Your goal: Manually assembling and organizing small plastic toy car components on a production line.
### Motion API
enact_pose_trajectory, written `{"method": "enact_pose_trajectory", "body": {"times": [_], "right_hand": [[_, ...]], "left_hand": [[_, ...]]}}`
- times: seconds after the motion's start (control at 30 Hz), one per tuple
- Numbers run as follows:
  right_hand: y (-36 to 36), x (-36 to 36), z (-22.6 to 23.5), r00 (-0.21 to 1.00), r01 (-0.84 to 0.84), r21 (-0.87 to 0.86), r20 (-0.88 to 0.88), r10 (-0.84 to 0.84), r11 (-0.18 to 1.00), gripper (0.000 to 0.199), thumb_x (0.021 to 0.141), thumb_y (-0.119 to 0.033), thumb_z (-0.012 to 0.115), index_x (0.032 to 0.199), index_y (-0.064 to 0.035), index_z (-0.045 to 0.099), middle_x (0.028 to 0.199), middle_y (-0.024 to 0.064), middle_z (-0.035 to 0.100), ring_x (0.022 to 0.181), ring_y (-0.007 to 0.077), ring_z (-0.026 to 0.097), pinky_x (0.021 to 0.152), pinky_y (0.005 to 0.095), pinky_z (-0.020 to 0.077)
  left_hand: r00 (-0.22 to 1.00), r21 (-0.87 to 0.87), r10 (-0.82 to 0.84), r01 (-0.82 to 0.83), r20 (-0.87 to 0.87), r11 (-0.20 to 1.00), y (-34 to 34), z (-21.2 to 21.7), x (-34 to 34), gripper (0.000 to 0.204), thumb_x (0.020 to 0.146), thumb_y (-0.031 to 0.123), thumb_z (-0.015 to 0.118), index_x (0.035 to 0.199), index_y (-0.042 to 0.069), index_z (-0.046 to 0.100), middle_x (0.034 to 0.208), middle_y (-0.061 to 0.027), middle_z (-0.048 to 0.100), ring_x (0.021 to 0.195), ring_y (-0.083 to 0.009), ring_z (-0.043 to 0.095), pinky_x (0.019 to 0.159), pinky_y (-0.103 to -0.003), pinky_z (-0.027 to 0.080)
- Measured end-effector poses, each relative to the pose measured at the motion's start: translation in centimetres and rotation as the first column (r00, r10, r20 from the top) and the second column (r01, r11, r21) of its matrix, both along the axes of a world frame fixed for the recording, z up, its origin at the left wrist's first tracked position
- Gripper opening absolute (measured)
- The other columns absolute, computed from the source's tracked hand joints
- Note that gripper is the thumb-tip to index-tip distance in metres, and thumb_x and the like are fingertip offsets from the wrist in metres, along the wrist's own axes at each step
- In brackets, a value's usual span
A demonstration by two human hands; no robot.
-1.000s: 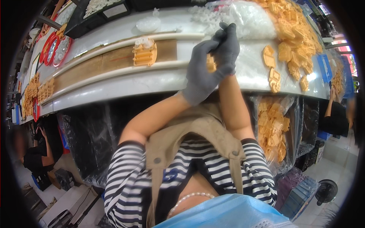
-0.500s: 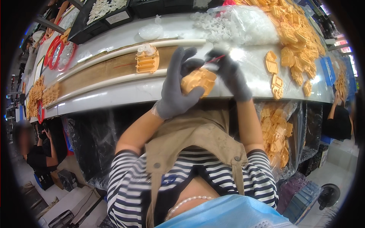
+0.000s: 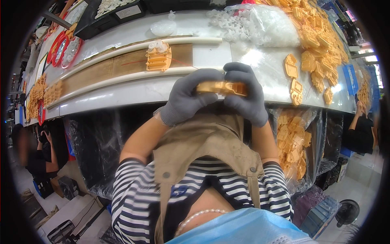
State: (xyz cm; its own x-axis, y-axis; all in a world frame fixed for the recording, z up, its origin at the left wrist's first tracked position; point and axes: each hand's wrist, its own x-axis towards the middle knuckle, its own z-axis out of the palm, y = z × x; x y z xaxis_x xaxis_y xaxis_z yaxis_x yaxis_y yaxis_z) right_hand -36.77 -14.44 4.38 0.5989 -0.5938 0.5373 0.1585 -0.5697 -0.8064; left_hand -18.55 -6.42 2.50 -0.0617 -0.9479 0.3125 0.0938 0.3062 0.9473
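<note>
Both gloved hands clench one orange plastic part [image 3: 221, 87] between them, left hand [image 3: 187, 99] and right hand [image 3: 245, 95] gripping its ends just above the white counter [image 3: 122, 97] edge. More orange parts [image 3: 313, 36] heap to the right; a stacked orange piece [image 3: 158, 59] sits beyond.

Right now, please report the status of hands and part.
Left hand and right hand both shut on orange plastic part. Part above table edge. Nothing in way.

Both gloved hands, left [image 3: 185, 99] & right [image 3: 245, 95], pinch orange plastic part [image 3: 221, 88] above white bench [image 3: 134, 91].
</note>
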Motion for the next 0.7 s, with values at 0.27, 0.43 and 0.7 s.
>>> {"method": "enact_pose_trajectory", "body": {"times": [0.27, 0.43, 0.7], "right_hand": [[1.4, -0.8, -0.9, 0.995, 0.1, -0.012, 0.003, -0.1, 0.995, 0.039, 0.069, 0.006, 0.07, 0.105, -0.0025, 0.058, 0.108, 0.0121, 0.058, 0.094, 0.0207, 0.06, 0.081, 0.0295, 0.0489], [1.9, -0.5, -0.9, 0.99, 0.106, 0.316, 0.059, -0.131, 0.943, 0.038, 0.076, -0.006, 0.07, 0.11, -0.0004, 0.054, 0.11, 0.0103, 0.057, 0.097, 0.0187, 0.058, 0.083, 0.03, 0.0488], [-2.9, -3.4, -1.8, 0.896, 0.34, 0.114, -0.34, -0.285, 0.933, 0.056, 0.078, -0.018, 0.072, 0.126, -0.0022, 0.048, 0.102, 0.0156, 0.064, 0.088, 0.0151, 0.064, 0.075, 0.0311, 0.0521]], "left_hand": [[1.0, -0.053, 0.008, -0.009, -0.014, 0.999, 0.3, 0.1, -0.9, 0.036, 0.079, -0.003, 0.068, 0.113, 0.003, 0.059, 0.114, -0.0078, 0.059, 0.103, -0.0152, 0.056, 0.091, -0.028, 0.046], [0.997, 0.139, -0.018, 0.028, -0.07, 0.99, 0.3, 1.1, -0.8, 0.056, 0.079, 0.009, 0.072, 0.128, 0.0, 0.047, 0.122, -0.0103, 0.055, 0.111, -0.0175, 0.053, 0.094, -0.03, 0.044], [0.978, 0.174, 0.07, -0.036, -0.196, 0.984, -1.6, 0.3, -1.4, 0.067, 0.081, 0.004, 0.069, 0.138, 0.001, 0.035, 0.131, -0.0125, 0.048, 0.12, -0.0193, 0.048, 0.103, -0.031, 0.039]]}}
